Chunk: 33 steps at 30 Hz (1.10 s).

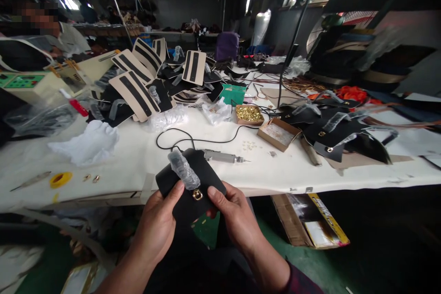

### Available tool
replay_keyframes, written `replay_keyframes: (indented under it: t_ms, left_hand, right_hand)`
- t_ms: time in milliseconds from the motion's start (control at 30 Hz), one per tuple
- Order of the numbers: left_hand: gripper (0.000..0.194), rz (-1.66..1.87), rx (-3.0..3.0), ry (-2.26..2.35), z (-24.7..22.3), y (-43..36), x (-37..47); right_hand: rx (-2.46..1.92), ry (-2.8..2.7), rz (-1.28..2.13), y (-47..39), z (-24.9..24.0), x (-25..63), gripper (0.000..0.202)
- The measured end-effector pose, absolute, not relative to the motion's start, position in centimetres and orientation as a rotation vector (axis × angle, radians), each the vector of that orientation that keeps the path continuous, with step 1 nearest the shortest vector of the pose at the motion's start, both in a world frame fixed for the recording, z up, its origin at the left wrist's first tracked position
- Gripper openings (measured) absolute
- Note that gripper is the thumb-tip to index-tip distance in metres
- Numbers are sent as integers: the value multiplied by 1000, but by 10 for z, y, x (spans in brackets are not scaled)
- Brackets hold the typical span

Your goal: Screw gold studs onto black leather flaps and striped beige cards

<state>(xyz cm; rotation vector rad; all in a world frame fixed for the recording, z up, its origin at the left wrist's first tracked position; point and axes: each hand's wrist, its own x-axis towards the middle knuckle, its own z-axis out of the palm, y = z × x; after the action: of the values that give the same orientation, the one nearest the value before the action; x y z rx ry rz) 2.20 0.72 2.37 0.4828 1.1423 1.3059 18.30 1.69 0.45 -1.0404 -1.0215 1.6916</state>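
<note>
A black leather piece [206, 177] with a gold ring clasp [197, 195] and a plastic-wrapped strap [183, 170] is held over the table's front edge. My left hand [161, 220] grips its left side, thumb on top beside the wrapped strap. On the right side, my right hand [234, 213] pinches it, thumb on top near the clasp and fingers underneath. Just behind the piece lies a grey electric screwdriver [222, 157] with a black cable.
The white table [131, 172] bears a pile of black and beige pieces [134, 94], a box of gold parts [248, 114], a cardboard tray [278, 133], yellow tape [61, 179] and finished-looking black pieces [337, 124]. A carton [310, 220] stands below. A person [70, 36] is at back left.
</note>
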Motion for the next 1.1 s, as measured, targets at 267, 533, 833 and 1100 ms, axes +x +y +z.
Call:
replay_keyframes:
  t_ms: [267,533,833,1100]
  left_hand:
    - [59,1395,831,1424,18,9,20]
    - [54,1259,1209,1705,14,-1,17]
    - [42,1373,1202,1667,19,-2,26]
    - [35,1409,1253,1678,16,-3,25]
  right_hand:
    - [-1142,-1483,517,8,7,189,29]
    - [-1193,-1771,223,11,14,189,15]
    - [-1223,-1397,962,8,12,179,17]
    - [-1167,-1571,761,10,14,180,9]
